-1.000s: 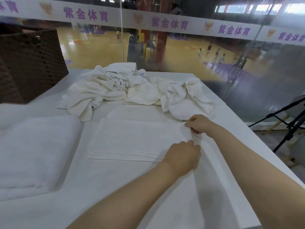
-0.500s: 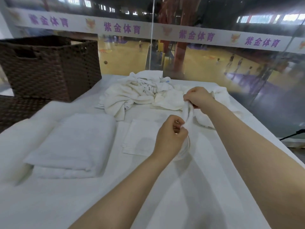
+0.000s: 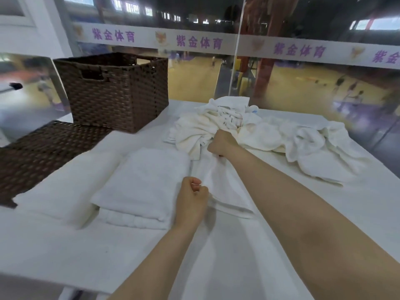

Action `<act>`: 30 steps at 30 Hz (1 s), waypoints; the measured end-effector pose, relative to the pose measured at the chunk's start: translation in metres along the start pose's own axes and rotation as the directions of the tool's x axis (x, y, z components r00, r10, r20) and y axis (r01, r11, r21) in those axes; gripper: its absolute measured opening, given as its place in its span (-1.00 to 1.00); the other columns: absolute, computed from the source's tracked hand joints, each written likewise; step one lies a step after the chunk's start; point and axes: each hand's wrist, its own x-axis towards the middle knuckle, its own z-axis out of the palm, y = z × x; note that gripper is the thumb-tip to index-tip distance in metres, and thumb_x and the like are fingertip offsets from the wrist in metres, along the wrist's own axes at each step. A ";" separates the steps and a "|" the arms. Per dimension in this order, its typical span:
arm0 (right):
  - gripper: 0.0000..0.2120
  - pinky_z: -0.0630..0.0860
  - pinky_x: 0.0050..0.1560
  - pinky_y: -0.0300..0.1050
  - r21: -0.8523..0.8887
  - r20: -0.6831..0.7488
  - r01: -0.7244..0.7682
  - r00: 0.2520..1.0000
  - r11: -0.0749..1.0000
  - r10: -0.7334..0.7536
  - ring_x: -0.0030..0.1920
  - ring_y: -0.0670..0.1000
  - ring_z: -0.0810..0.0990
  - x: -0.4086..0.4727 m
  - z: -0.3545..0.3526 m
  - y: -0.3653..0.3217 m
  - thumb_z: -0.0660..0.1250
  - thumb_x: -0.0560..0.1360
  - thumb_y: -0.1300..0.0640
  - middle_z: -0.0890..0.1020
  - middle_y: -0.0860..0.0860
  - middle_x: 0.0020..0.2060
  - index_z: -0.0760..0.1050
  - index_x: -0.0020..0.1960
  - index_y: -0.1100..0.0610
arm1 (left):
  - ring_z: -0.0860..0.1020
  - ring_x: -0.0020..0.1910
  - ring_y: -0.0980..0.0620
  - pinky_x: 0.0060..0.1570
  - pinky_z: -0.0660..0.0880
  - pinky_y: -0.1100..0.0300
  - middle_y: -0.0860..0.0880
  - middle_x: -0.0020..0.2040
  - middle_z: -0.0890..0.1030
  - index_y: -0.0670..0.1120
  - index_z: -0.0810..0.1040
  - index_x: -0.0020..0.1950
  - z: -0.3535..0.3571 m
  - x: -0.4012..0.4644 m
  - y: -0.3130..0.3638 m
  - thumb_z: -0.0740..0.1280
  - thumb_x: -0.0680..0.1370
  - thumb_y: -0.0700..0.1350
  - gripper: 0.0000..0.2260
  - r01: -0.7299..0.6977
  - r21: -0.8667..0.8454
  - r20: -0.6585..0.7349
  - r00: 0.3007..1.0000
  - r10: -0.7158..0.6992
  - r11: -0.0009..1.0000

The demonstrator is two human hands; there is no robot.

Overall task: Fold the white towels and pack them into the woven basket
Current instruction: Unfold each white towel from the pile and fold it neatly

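A thin white towel (image 3: pixel 225 191) lies folded on the white table (image 3: pixel 238 267) in front of me. My left hand (image 3: pixel 191 200) pinches its near left corner. My right hand (image 3: pixel 221 144) grips its far left corner, just below a crumpled heap of white towels (image 3: pixel 270 135). A thick folded towel (image 3: pixel 142 182) sits directly left of the thin one. The dark brown woven basket (image 3: pixel 114 94) stands upright at the far left of the table, its inside hidden from here.
A flat brown woven lid (image 3: pixel 36 154) lies at the left edge, below the basket. Another folded white towel (image 3: pixel 58 191) lies between the lid and the thick towel. A glass wall (image 3: pixel 281 83) runs behind the table. The table's right edge slants close to the heap.
Both hands lifted the towel's right edge and carried it over to the left, folding it to a narrower shape. My view turned left, bringing the basket and lid into sight.
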 end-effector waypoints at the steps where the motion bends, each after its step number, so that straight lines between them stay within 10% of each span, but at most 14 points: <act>1: -0.77 0.24 -0.47 -0.20 0.004 0.004 -0.003 1.000 1.000 0.003 -0.40 -0.03 0.37 0.001 0.007 -0.002 0.25 0.46 0.25 0.40 0.02 -0.38 0.25 -0.30 0.12 | 0.50 -0.20 0.04 -0.16 0.43 0.14 0.07 -0.19 0.51 0.01 0.42 -0.01 -0.001 0.001 -0.002 0.26 0.51 -0.19 -0.88 -0.010 0.005 -0.003 1.000 0.010 1.000; 11: -0.76 0.23 -0.45 -0.19 0.026 0.033 -0.022 0.999 0.999 0.021 -0.40 -0.04 0.35 0.011 0.032 -0.004 0.23 0.45 0.25 0.38 0.00 -0.39 0.25 -0.34 0.10 | 0.53 -0.14 0.06 -0.17 0.43 0.23 0.03 -0.10 0.53 0.04 0.35 0.07 -0.002 0.000 -0.006 0.20 0.58 -0.11 -0.90 -0.140 0.147 0.007 0.990 0.140 0.979; 16: -0.74 0.22 -0.47 -0.19 -0.001 0.075 -0.001 0.997 1.000 0.001 -0.45 -0.03 0.33 0.016 0.028 0.004 0.24 0.45 0.24 0.35 0.01 -0.44 0.24 -0.36 0.11 | 0.57 -0.01 0.05 0.01 0.50 0.12 0.02 0.07 0.51 0.01 0.31 0.30 0.002 0.010 0.003 0.30 0.54 0.15 -0.58 -0.124 0.242 0.057 0.992 0.114 0.962; 20: -0.66 0.22 -0.38 -0.25 0.059 0.102 0.089 0.990 0.994 -0.094 -0.36 -0.07 0.34 0.009 0.018 0.016 0.17 0.57 0.22 0.36 -0.01 -0.39 0.23 -0.36 0.10 | 0.54 0.14 -0.05 0.13 0.45 0.13 -0.06 0.18 0.54 -0.10 0.35 0.38 0.006 0.016 -0.007 0.31 0.55 -0.04 -0.58 -0.192 0.385 0.069 0.981 0.180 0.902; 25: -0.65 0.47 0.25 0.10 -0.049 0.294 0.094 0.953 0.994 -0.076 0.19 0.20 0.55 0.006 0.002 0.056 0.20 0.56 0.11 0.60 0.19 0.16 0.54 0.18 0.34 | 0.55 0.03 -0.02 0.05 0.45 0.14 -0.01 0.04 0.55 -0.11 0.41 0.32 0.006 0.014 -0.011 0.28 0.56 -0.11 -0.67 -0.244 0.349 0.056 0.969 0.239 0.905; 30: -0.68 0.43 0.07 -0.17 -0.058 0.358 0.147 0.926 0.987 -0.117 0.08 -0.06 0.52 -0.005 -0.016 0.084 0.35 0.50 -0.10 0.58 -0.09 0.11 0.56 0.19 0.03 | 0.54 -0.05 0.06 -0.05 0.43 0.22 0.03 -0.03 0.56 -0.09 0.44 0.30 0.003 0.013 -0.018 0.25 0.56 -0.12 -0.70 -0.312 0.345 0.136 0.950 0.282 0.885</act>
